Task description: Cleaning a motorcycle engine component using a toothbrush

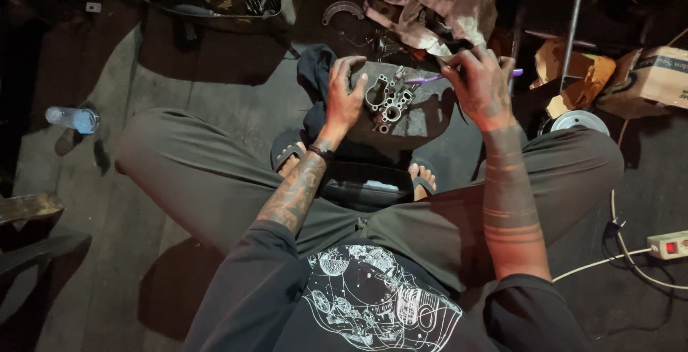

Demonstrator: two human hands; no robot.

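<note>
Left hand (345,97) cupped with fingers curled against the side of a grey cast-metal carburettor body (389,101), steadying it on a dark flat block (423,119) on the floor between the sandalled feet. Right hand (479,83) poised over it, fingers pinched around a slim purple-handled brush (430,77), bristle end angled toward the casting's bores.

Left hand (345,97): fingers curled, palm turned inward. Right hand (481,83): fingers pinched together, back facing up. Both forearms extended forward.
</note>
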